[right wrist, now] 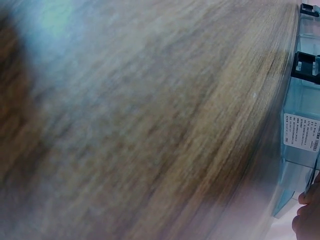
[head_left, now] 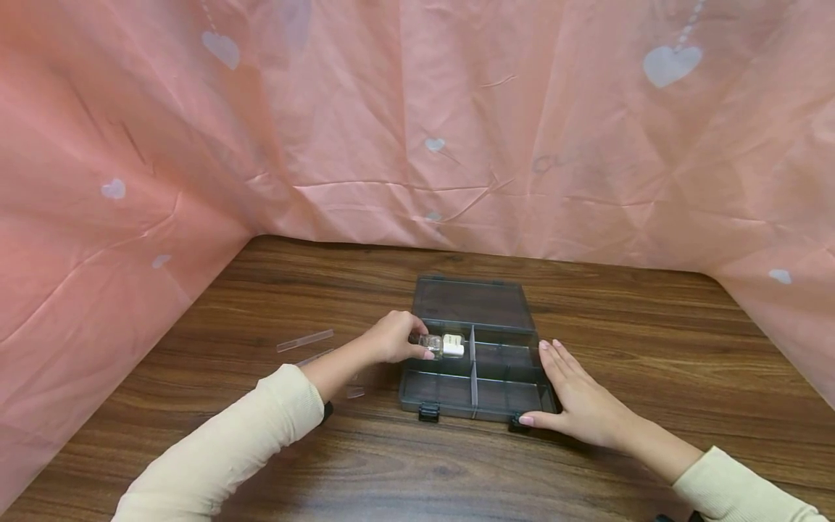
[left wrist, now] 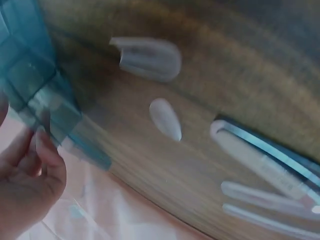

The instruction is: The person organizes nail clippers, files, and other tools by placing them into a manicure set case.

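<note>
Your left hand (head_left: 399, 337) reaches in from the left, its fingers curled over and the thumb on the near side, pinching a small clear bottle (head_left: 434, 346) above the back-left compartment of a smoky grey, transparent plastic organizer box (head_left: 437, 391). A white label (head_left: 453, 346) shows just to the right of your thumb; whether it belongs to the same bottle is too small to tell. Your right hand (head_left: 583, 402) grasps nothing: its fingers lie straight and together along the box's right wall, while the thumb stretches out to the front edge, beside a black plastic latch (head_left: 518, 423). Both forearms, in cream ribbed sleeves (head_left: 228, 435), slant inward from the lower corners. The box sits on the dark brown wood-grain worktop (head_left: 652, 348), its lid (head_left: 471, 303) open at the back and a pale upright divider (head_left: 473, 377) parting left from right. Thin clear plastic strips (head_left: 304, 341) lie on the worktop near your left forearm.
</note>
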`<state>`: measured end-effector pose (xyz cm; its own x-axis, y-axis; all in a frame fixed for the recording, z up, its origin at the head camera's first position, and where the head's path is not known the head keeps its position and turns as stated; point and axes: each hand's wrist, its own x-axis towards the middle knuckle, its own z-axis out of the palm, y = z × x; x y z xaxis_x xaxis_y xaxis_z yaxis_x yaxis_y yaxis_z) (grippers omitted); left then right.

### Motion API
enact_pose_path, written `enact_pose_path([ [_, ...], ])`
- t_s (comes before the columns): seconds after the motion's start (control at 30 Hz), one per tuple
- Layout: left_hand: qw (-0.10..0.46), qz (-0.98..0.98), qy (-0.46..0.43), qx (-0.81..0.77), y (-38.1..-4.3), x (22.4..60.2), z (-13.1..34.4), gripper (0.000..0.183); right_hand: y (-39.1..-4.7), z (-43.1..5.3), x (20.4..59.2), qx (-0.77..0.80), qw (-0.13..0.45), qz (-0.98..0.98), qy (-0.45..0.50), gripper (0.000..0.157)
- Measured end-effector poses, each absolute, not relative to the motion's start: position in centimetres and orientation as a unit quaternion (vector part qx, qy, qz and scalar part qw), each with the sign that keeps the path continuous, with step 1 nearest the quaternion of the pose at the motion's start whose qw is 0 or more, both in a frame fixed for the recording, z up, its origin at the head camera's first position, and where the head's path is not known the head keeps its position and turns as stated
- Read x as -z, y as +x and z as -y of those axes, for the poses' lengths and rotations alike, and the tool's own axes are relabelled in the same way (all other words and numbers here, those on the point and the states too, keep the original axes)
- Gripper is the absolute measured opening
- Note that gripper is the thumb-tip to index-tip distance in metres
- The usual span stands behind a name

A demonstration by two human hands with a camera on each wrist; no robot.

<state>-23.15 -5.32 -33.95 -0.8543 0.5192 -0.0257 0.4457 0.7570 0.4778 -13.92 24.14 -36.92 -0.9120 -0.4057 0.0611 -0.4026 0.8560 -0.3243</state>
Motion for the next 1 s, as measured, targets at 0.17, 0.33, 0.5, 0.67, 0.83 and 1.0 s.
enact_pose_path([
  [0.17, 0.129, -0.929, 0.273, -0.212, -24.1, 33.2, 5.1, 0.026, -13.9, -24.2, 37.0, 0.168, 0.004, -0.963, -0.209, 0.108],
  [0.33, 0.145, -0.927, 0.286, -0.194, -24.5, 32.4, 5.1, 0.027, -13.8, -24.1, 37.0, 0.175, 0.011, -0.962, -0.211, 0.108],
  [0.5, 0.129, -0.929, 0.300, -0.174, -24.5, 32.0, 5.4, 0.029, -13.9, -24.1, 37.0, 0.171, 0.012, -0.962, -0.211, 0.108],
  [0.67, 0.152, -0.927, 0.310, -0.147, -24.5, 31.6, 5.2, 0.024, -14.0, -24.2, 37.0, 0.169, 0.010, -0.962, -0.212, 0.108],
  [0.83, 0.165, -0.923, 0.318, -0.139, -24.5, 31.6, 5.0, 0.021, -13.9, -24.2, 37.0, 0.170, 0.010, -0.963, -0.211, 0.108],
  [1.0, 0.121, -0.917, 0.331, -0.186, -24.3, 31.9, 5.7, 0.027, -13.8, -24.2, 37.0, 0.170, 0.012, -0.963, -0.210, 0.108],
])
